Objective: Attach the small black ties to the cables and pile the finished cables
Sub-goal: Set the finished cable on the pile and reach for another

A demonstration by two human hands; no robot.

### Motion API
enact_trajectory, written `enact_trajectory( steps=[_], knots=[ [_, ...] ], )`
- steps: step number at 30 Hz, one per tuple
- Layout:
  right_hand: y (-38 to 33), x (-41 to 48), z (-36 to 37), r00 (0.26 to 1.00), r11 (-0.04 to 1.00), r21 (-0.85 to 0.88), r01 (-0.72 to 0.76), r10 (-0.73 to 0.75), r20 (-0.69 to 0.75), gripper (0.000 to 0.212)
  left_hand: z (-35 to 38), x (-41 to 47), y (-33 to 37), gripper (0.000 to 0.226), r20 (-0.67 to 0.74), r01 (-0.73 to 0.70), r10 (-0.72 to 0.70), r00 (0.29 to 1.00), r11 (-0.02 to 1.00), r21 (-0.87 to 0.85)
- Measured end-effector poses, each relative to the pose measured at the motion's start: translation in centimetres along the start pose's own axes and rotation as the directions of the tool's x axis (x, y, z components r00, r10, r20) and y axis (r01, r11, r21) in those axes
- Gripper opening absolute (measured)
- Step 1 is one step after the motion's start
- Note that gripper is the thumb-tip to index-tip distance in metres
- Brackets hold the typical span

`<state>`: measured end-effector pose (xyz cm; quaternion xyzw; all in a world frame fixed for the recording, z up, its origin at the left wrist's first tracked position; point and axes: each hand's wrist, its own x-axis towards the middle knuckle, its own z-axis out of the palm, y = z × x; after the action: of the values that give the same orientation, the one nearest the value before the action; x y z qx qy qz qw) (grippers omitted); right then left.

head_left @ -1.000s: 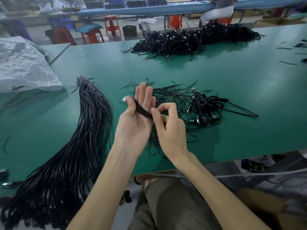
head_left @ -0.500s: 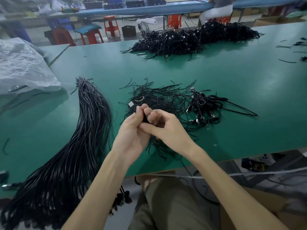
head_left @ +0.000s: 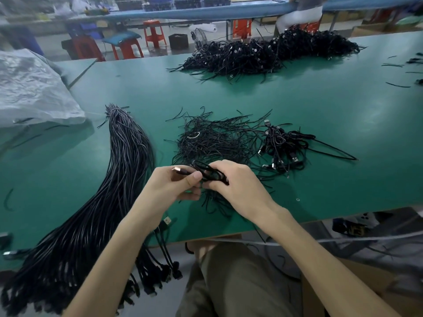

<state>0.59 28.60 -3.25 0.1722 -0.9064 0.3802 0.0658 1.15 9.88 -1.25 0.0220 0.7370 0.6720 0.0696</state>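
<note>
With the two hands as the dial's centre, the left hand (head_left: 169, 186) and right hand (head_left: 238, 186) meet over the near part of the green work table (head_left: 320, 106), both gripping a coiled black cable (head_left: 207, 171). A heap of thin black ties (head_left: 212, 138) lies at 12 o'clock, just behind them. A small pile of coiled black cables (head_left: 283, 147) sits at 2 o'clock, beside the ties. A long bundle of straight black cables (head_left: 114, 191) runs from 10 to 7 o'clock, overhanging the near edge. A crinkled clear plastic sheet (head_left: 34, 88) lies beyond it at 10 o'clock. A large heap of black cables (head_left: 270, 51) lies far back at 1 o'clock.
</note>
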Motion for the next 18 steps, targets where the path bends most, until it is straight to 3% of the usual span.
enact_trajectory(
  steps=[5, 10, 14, 18],
  knots=[
    [-0.2, -0.4, -0.3, 0.992, 0.966, -0.243, 0.085, -0.060, 0.110, 0.025, -0.5, 0.6, -0.5, 0.022, 0.040, 0.052, -0.064, 0.997, 0.964, 0.259],
    [-0.2, -0.8, -0.7, 0.959, 0.889, -0.378, 0.259, -0.191, 0.208, 0.024, -1.9, 1.2, -0.2, 0.049, 0.170, -0.013, -0.121, 0.978, 0.778, 0.629],
    [-0.2, -0.7, -0.3, 0.918, 0.790, -0.469, 0.396, -0.327, 0.225, 0.010, -2.2, 1.5, 0.6, 0.045, 0.371, -0.157, -0.142, 0.918, 0.729, 0.667],
    [0.0, 0.2, 0.0, 0.882, 0.709, -0.538, 0.457, -0.440, 0.170, 0.017, -1.2, 2.1, 0.0, 0.043, 0.447, -0.179, -0.204, 0.871, 0.716, 0.675]
  ],
)
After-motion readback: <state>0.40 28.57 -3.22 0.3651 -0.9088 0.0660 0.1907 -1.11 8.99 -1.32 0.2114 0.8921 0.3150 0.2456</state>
